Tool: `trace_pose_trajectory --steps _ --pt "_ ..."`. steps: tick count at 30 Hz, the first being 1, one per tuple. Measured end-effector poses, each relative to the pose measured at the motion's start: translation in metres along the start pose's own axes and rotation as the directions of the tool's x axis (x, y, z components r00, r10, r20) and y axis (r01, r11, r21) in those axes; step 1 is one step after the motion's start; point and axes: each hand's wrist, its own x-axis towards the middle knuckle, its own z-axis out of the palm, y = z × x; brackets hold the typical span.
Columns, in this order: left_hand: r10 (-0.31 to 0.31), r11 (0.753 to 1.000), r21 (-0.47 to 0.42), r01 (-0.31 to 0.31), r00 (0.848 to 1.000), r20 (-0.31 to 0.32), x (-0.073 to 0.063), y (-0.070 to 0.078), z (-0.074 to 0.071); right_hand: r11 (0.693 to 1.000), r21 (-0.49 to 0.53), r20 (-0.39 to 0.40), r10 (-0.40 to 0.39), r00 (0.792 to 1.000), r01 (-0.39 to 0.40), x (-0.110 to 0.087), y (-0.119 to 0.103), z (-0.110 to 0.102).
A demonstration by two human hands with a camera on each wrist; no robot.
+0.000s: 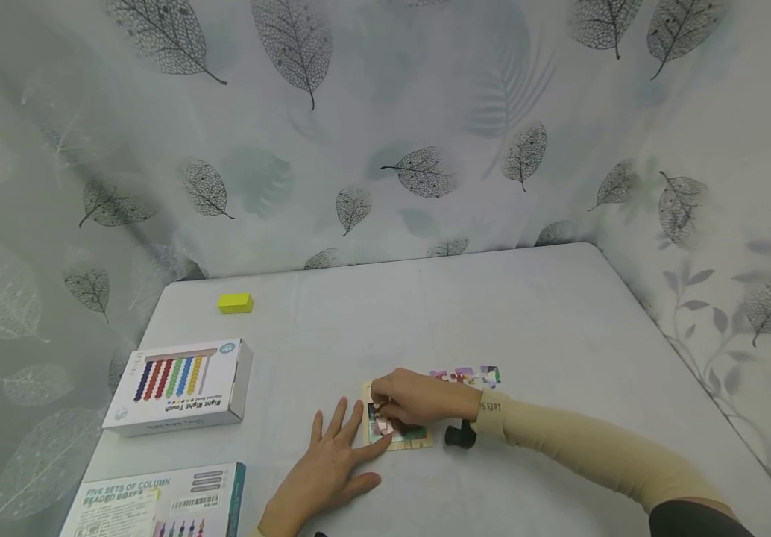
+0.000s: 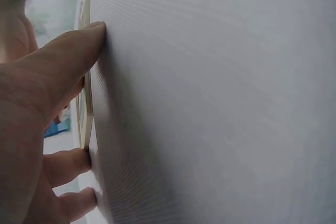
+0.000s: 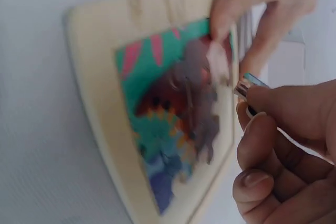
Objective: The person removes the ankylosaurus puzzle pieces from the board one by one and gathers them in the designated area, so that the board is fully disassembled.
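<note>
A wooden jigsaw puzzle board with a pale frame lies on the table, partly filled with colourful interlocking pieces. My right hand is over the board and pinches a small puzzle piece between thumb and fingertips, its picture mostly hidden. With fingers spread, my left hand rests at the board's near left side. Its thumb and index finger lie along the edge, as the right wrist view also shows. Part of the board is covered by the right hand in the head view.
More loose puzzle pieces lie just beyond the right forearm. To the left are a bead toy box and a second white box. A yellow block sits near the table's far left corner. Leaf-patterned cloth hangs behind the table.
</note>
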Motion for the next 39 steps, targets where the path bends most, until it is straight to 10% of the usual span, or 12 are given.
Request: trace_pose_trajectory --steps 39 --pt "-0.048 0.997 -0.054 0.049 0.999 0.019 0.002 0.002 0.003 0.971 0.101 -0.120 0.227 0.966 -0.216 -0.080 0.032 -0.012"
